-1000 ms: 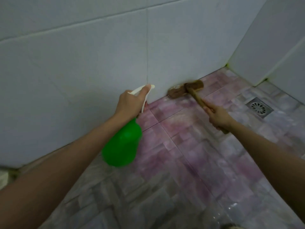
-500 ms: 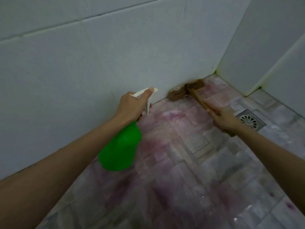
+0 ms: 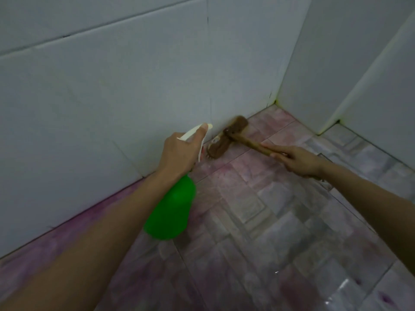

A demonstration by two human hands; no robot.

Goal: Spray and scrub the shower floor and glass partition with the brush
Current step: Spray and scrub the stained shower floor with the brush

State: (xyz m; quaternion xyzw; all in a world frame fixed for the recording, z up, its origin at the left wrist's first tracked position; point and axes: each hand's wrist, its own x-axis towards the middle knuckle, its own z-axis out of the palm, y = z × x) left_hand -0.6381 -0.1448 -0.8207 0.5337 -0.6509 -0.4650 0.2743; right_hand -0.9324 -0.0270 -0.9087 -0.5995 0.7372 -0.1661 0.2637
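My left hand (image 3: 179, 151) grips the white trigger head of a green spray bottle (image 3: 171, 212), whose body hangs below the wrist; the nozzle points at the base of the white tiled wall. My right hand (image 3: 296, 159) holds the wooden handle of a brown scrub brush (image 3: 226, 138). The brush head lies on the pinkish shower floor (image 3: 258, 221), pressed against the foot of the wall just right of the nozzle. No glass partition can be made out.
White tiled walls (image 3: 112, 97) meet in a corner at the back right, with a second wall offset (image 3: 359, 86) jutting out further right. The floor tiles look wet and purple-stained along the left wall. My right hand and forearm cover the floor drain.
The view has shifted, so the drain is now hidden behind my right hand. The brush head has slid left along the wall base, closer to the spray nozzle. Both hands keep their grips.
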